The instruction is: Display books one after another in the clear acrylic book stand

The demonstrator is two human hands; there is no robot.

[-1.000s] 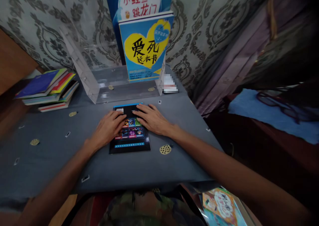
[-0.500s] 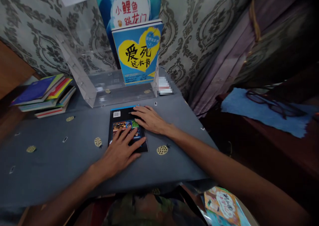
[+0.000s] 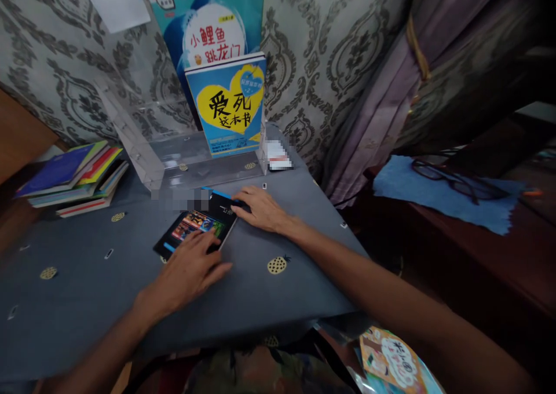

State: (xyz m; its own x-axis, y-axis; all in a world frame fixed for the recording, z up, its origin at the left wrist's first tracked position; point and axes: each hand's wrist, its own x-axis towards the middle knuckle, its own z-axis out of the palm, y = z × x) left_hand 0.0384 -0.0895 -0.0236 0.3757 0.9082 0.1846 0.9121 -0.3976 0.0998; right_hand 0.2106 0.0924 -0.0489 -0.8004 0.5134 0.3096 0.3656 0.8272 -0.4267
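Apparently the step in hand is handling a black-covered book (image 3: 200, 223) laid flat on the bench (image 3: 73, 281), with both hands on it to steady it or set its angle. Taking the clear stand (image 3: 150, 168) as the landmark, the book lies just in front of it, on the person's side, and sits askew to the stand's front edge. The left hand (image 3: 191, 263), farther from the stand, has its fingers spread and laid over the near part of the printed cover, with the thumb off to the right of the book; it is not closed around anything. The right hand (image 3: 258, 208), in front of the stand's right end, reaches its fingertips over the book's far right corner; its thumb is hidden, so whether it pinches that corner I cannot say.

Judging from this hold, shifting the angle would call for light pressure from the left palm while the right fingertips guide the corner; lifting would need a finger slipped under an edge, since the book seems to lie flush. A blue book with a yellow heart (image 3: 230, 110) stands in the stand's right part, and a book stack (image 3: 72, 177) lies left of the stand.
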